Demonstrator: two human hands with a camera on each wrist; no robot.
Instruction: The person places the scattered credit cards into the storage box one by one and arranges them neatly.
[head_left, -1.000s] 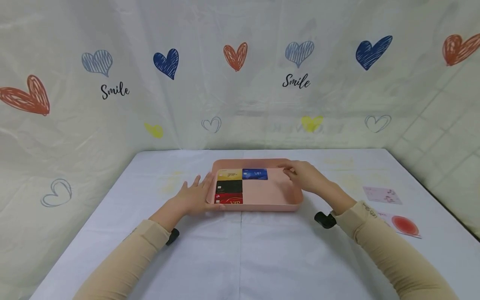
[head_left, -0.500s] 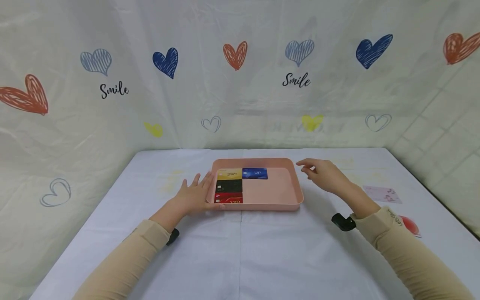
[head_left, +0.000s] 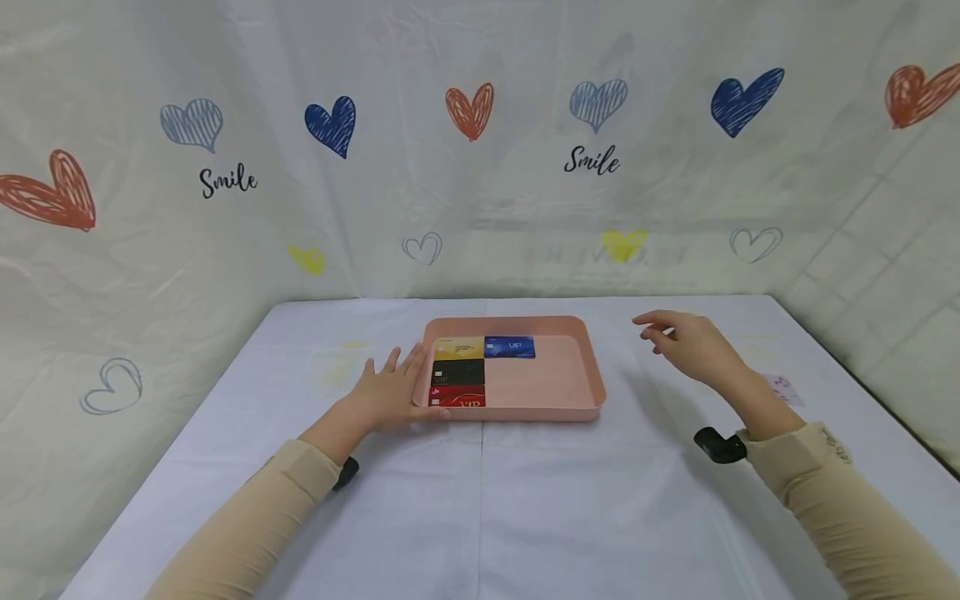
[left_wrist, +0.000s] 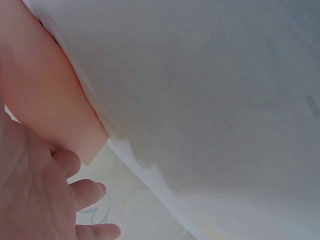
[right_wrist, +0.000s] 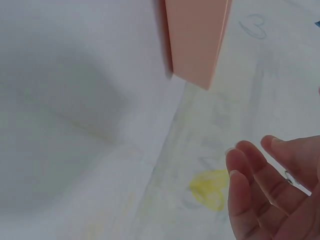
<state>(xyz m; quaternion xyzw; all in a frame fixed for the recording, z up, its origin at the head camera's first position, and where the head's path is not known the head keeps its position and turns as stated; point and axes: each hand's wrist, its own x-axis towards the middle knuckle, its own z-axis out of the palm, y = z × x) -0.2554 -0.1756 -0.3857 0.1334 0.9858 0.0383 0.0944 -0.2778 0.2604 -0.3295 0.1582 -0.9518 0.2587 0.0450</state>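
A pink tray (head_left: 547, 413) lies on the white table with cards flat inside. A gold card (head_left: 458, 347), a black VIP card (head_left: 458, 372) and a red VIP card (head_left: 458, 397) line its left side. Right of the gold one lies a blue VIP card (head_left: 510, 347). My left hand (head_left: 384, 395), fingers spread, rests against the tray's left edge. Hovering right of the tray, my right hand (head_left: 693, 343) has loosely bent fingers and nothing in them. The right wrist view shows those fingers (right_wrist: 265, 187) apart from the tray's outer wall (right_wrist: 196, 42).
A pale pink flowered card (head_left: 784, 389) lies on the right of the table (head_left: 480, 508), partly covered by my right forearm. Behind the table hangs a white cloth (head_left: 525, 200) printed with hearts.
My right hand has left the tray's right side and moved right. Its sleeve now hides the card with the red circle. The left hand and the cards in the tray stay put.
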